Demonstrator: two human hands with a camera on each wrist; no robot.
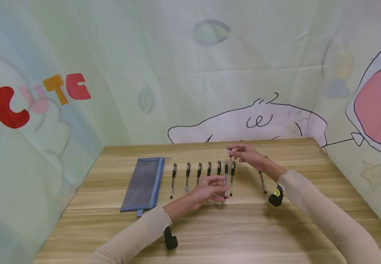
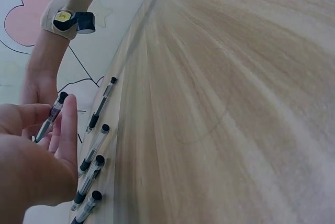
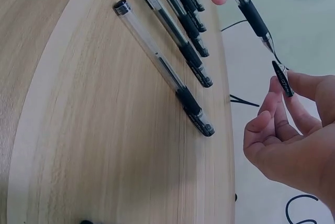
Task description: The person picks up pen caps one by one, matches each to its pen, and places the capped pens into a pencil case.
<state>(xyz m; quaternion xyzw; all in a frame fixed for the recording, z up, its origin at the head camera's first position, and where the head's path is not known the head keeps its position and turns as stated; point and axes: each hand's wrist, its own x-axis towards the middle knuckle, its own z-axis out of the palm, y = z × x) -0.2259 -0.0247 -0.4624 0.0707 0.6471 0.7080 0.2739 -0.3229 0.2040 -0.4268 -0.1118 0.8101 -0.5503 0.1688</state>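
My left hand point(image 1: 207, 190) grips a clear gel pen point(image 1: 226, 173) by its barrel, with the black grip and bare tip pointing away from me. Between thumb and fingertips, my right hand point(image 1: 248, 155) pinches a small black pen cap point(image 3: 283, 79). In the right wrist view the cap is right by the pen's tip; whether they touch I cannot tell. Several capped pens lie in a row on the table, among them a leftmost pen point(image 1: 172, 181) and a pen point(image 3: 162, 67) nearest the right hand. My left hand hides parts of some of them.
A blue mesh zip pouch point(image 1: 140, 185) lies left of the row. Farther right, one more pen point(image 1: 263, 182) is partly covered by my right forearm. The wooden table point(image 1: 203, 238) meets a printed cloth backdrop point(image 1: 190, 84) at its back and sides.
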